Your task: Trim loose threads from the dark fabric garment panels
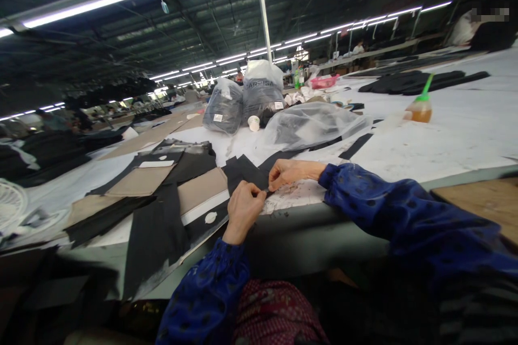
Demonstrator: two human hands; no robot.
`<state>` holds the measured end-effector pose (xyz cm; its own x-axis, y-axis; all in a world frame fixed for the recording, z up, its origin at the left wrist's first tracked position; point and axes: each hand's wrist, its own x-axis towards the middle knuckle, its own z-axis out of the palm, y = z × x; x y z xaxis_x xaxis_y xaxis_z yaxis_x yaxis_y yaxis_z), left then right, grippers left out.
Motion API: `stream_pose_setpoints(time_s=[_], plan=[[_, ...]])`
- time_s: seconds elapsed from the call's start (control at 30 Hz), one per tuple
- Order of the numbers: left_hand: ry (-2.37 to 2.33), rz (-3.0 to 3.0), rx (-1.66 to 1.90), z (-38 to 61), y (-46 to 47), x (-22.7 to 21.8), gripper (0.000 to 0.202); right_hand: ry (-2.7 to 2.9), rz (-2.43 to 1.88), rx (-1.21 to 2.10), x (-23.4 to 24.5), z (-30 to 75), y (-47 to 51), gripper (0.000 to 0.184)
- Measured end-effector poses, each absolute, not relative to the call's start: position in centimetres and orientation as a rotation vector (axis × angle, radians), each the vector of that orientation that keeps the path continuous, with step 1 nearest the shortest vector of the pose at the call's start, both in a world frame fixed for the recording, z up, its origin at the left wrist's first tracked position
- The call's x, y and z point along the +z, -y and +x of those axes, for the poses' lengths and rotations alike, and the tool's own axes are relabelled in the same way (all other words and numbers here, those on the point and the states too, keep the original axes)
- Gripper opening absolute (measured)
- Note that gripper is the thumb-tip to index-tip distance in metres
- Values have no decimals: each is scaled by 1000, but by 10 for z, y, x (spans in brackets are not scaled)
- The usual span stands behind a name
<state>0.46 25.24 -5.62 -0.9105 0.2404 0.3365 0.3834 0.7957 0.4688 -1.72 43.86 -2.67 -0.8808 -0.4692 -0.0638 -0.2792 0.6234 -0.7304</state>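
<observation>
Both hands meet near the front edge of a white-covered table [404, 156]. My left hand [245, 207] is closed, thumb and index finger pinching the edge of a black fabric piece [246, 172]. Close beside it, my right hand [291, 172] also pinches the same black fabric, fingertips almost touching those of the left. The fabric lies partly on the table, its near edge between my fingers. Left of my hands lie beige panels [202, 188] with a white strip, and a long black fabric piece [157, 232] hangs over the table edge. A small white round piece [211, 218] rests on black fabric.
Behind my hands lies a clear plastic bag [315, 124], with wrapped bundles [263, 89] and a white spool [253, 123] beyond. To the right stands a bottle of amber liquid [421, 107] with a green nozzle. Black fabric stacks [416, 82] lie farther back.
</observation>
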Motion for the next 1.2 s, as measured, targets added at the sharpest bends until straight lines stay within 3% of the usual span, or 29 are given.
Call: stream_pose_setpoints(time_s=[0.37, 0.53, 0.73, 0.93, 1.07, 1.2], plan=[[2795, -475, -765, 6, -256, -52, 12, -2693, -593, -1033, -26, -10, -435, 12], [2790, -528, -744, 0, -255, -54, 12, -2960, -700, -878, -24, -13, -436, 24], [2774, -548, -787, -15, -266, -55, 12, -2952, -854, -821, -16, -17, -433, 17], [2799, -724, -908, -25, -254, -47, 19, -2677, -815, -965, -24, -24, -432, 10], [2531, -700, -1179, -11, -224, -50, 21, -2610, -752, -977, -21, -25, -433, 12], [2434, -686, -865, 12, -213, -61, 13, -2635, -756, -937, -20, -26, -434, 15]])
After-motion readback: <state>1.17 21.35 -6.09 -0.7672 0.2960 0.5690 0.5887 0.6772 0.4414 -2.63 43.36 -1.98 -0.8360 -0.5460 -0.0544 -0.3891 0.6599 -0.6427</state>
